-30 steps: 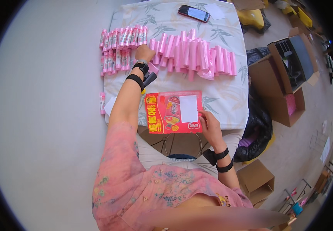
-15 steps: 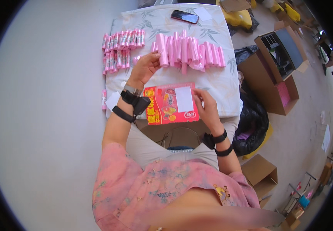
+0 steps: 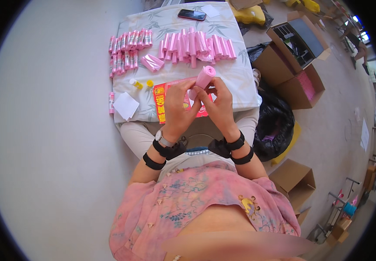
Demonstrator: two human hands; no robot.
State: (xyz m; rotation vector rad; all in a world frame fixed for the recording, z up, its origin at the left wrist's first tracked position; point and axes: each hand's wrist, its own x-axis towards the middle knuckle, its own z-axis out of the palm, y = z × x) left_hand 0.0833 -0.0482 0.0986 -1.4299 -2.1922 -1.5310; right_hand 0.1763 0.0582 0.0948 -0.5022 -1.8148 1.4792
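the left hand (image 3: 180, 104) and right hand (image 3: 219, 102) pinch a pink, rolled plastic-film cylinder (image 3: 205, 77) above a red-and-yellow printed cardboard sheet (image 3: 160, 104) at the near edge of a desk (image 3: 241, 91) spread with white leaf-patterned cloth. bare cloth lies open to the sheet's right. the hands cover much of the sheet, and some fingertips behind the cylinder cannot be made out.
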